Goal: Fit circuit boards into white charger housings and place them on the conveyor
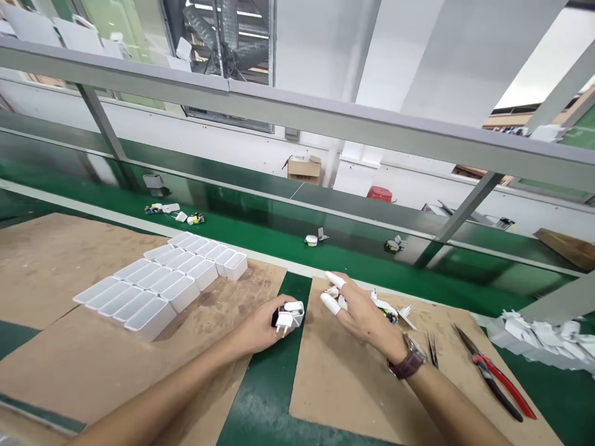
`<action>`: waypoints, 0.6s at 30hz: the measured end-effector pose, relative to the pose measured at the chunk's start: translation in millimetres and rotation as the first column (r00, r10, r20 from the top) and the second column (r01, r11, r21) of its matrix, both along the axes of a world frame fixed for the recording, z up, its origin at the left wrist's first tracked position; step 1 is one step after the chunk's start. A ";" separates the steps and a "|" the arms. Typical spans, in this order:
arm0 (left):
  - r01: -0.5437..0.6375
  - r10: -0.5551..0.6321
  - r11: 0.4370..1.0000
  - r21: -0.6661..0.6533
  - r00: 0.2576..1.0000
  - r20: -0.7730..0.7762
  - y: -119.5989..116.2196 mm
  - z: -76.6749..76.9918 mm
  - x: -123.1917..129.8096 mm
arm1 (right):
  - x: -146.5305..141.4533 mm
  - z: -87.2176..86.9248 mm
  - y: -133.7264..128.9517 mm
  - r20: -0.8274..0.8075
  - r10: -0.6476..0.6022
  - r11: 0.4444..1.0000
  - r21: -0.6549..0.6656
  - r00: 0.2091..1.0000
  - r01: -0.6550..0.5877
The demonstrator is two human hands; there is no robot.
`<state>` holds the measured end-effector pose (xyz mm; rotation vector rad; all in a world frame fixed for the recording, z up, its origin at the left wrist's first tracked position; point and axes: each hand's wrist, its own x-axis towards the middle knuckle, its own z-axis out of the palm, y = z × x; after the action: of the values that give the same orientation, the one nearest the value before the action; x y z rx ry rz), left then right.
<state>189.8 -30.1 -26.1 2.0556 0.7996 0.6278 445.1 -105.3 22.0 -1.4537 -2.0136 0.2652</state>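
My left hand (263,327) is closed around a white plastic charger case (300,314), with a two-pin plug part (284,321) and other small white pieces at its open end. The inside of the case is mostly hidden by them. My right hand (362,313) reaches over the cardboard mat (339,378), thumb and forefinger stretched apart, white covers on the fingertips. Small white pieces (343,301) lie by these fingers; I cannot tell whether they touch. To the right of that hand lie a circuit board (390,314) and a white plug piece (406,316).
Rows of open white cases (158,272) stand at left. Tweezers (432,350) and red-and-black pliers (497,375) lie at right, before a clear tray of white parts (543,337). More parts (311,240) sit on the green belt (260,232). A grey rail (297,108) crosses above.
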 end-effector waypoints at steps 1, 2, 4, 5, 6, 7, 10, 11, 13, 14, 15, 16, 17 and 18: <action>0.018 -0.017 1.000 0.017 1.000 -0.023 1.3 2.8 0.3 | 6.5 -0.8 10.7 0.030 -0.013 1.000 0.019 0.999 0.012; 0.023 -0.022 0.999 0.037 0.999 -0.032 2.0 4.0 0.3 | 12.5 -1.6 22.7 0.066 -0.026 0.999 0.027 0.997 0.024; 0.018 -0.017 0.998 0.067 1.000 -0.012 2.2 2.1 -0.1 | 21.4 -2.7 50.7 0.181 -0.056 0.998 0.007 0.982 0.055; 0.013 -0.014 0.997 0.072 1.000 0.004 1.9 -0.4 -0.4 | 23.7 -2.8 66.2 0.249 -0.065 0.998 -0.011 0.966 0.070; 0.010 -0.012 0.998 0.067 1.000 0.017 1.6 -3.2 -0.8 | 24.1 -2.7 82.6 0.312 -0.067 0.996 -0.028 0.948 0.079; 0.008 -0.009 0.998 0.057 1.000 0.025 1.4 -5.9 -1.1 | 22.7 -2.7 99.6 0.365 -0.062 0.996 -0.044 0.929 0.083; -0.003 0.002 0.999 0.033 0.999 0.036 1.7 -9.8 -2.3 | 8.2 -4.5 151.3 0.451 -0.028 0.994 -0.082 0.892 0.073; -0.004 0.003 1.000 0.029 0.999 0.038 2.1 -9.3 -2.7 | 0.9 -6.0 167.8 0.474 -0.019 0.993 -0.093 0.880 0.071; -0.009 0.008 1.000 0.010 0.999 0.039 2.9 -6.3 -3.5 | -15.1 -10.6 198.2 0.518 -0.007 0.992 -0.107 0.856 0.073; -0.010 0.010 1.000 -0.006 0.999 0.036 3.3 -4.5 -3.8 | -23.0 -13.3 211.8 0.536 -0.006 0.991 -0.108 0.844 0.076; -0.007 0.008 1.000 -0.025 1.000 0.030 3.8 -2.8 -4.1 | -30.2 -16.1 224.3 0.554 -0.009 0.991 -0.106 0.833 0.081; -0.002 0.003 0.999 -0.045 1.000 0.023 4.4 -1.6 -4.4 | -36.4 -18.6 235.8 0.570 -0.017 0.991 -0.102 0.822 0.091; 0.003 -0.002 0.998 -0.063 1.000 0.018 5.2 -1.2 -4.6 | -41.1 -20.7 246.3 0.585 -0.032 0.989 -0.098 0.810 0.110; 0.009 -0.008 0.997 -0.077 1.000 0.016 6.2 -1.8 -4.9 | -43.8 -22.3 255.9 0.600 -0.051 0.986 -0.096 0.799 0.135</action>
<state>184.9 -23.9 -27.9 1.9805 0.7940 0.5984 401.3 150.6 -0.3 -1.8917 -2.4358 -0.1297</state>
